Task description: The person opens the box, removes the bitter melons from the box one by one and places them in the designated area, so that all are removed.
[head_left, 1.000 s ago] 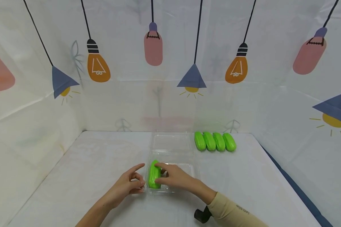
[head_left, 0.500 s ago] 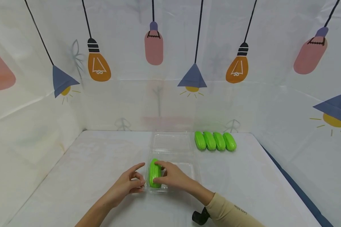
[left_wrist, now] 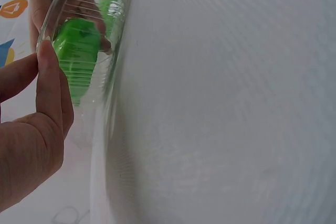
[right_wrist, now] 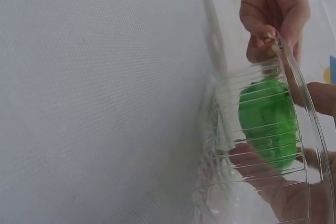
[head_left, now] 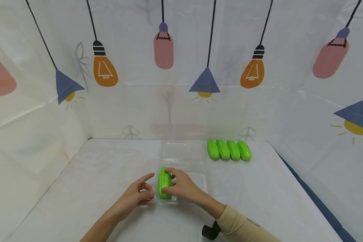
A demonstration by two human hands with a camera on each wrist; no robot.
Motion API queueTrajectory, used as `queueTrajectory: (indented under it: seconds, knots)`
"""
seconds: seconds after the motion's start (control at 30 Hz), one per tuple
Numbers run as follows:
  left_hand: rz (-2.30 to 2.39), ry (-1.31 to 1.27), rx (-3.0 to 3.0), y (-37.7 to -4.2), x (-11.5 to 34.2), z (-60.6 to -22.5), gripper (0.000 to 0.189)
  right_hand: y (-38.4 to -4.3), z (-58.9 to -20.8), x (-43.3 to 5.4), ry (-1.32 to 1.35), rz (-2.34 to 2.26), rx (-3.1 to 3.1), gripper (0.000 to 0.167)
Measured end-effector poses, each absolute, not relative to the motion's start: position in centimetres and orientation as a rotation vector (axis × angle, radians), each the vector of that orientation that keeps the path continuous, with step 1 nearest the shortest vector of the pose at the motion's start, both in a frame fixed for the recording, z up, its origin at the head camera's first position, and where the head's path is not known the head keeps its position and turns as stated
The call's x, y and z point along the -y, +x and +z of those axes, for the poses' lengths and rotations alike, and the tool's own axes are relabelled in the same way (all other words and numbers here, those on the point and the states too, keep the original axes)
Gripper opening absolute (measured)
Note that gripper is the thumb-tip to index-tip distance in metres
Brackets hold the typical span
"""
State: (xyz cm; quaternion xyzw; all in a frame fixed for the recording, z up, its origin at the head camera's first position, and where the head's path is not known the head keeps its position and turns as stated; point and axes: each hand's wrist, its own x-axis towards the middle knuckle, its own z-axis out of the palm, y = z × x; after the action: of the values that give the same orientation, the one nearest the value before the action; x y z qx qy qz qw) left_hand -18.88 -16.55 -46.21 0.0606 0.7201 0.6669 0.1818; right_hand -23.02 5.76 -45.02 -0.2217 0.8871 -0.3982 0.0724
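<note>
A clear plastic clamshell box [head_left: 199,179] stands on the white table with its lid [head_left: 183,152] folded back, away from me. My left hand [head_left: 135,198] pinches the rim at the box's left side between thumb and finger, which the left wrist view shows close up. Inside, along the left wall, lies a green, ridged toy cucumber [head_left: 164,184], lengthwise to the box. The right hand [head_left: 183,186] reaches over the box and grips this cucumber, fingers at the far end and thumb near the front end. Through the ribbed wall, the right wrist view shows the cucumber [right_wrist: 268,119] too.
Several more green toy cucumbers [head_left: 229,150] lie side by side at the back, right of the lid. A black device [head_left: 211,231] sits by the right sleeve [head_left: 245,223]. Behind the table [head_left: 275,195] hangs a white sheet [head_left: 133,107] printed with lamps.
The right hand and the cucumber it grips have shifted slightly away from me, along the box's left wall. My left hand has stayed at the rim.
</note>
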Motion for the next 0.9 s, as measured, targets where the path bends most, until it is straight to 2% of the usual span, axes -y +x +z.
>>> queueTrajectory:
  seconds: [0.6, 0.9]
  knots:
    - [1.89, 0.184, -2.026, -18.9, 16.4, -46.1, 0.076, -23.1, -44.9, -6.4, -0.575, -1.277, -2.653, 0.068]
    - [1.89, 0.188, -2.029, -19.0, 16.5, -46.5, 0.077, -22.8, -44.6, -7.8, -0.696, -1.323, -2.638, 0.073]
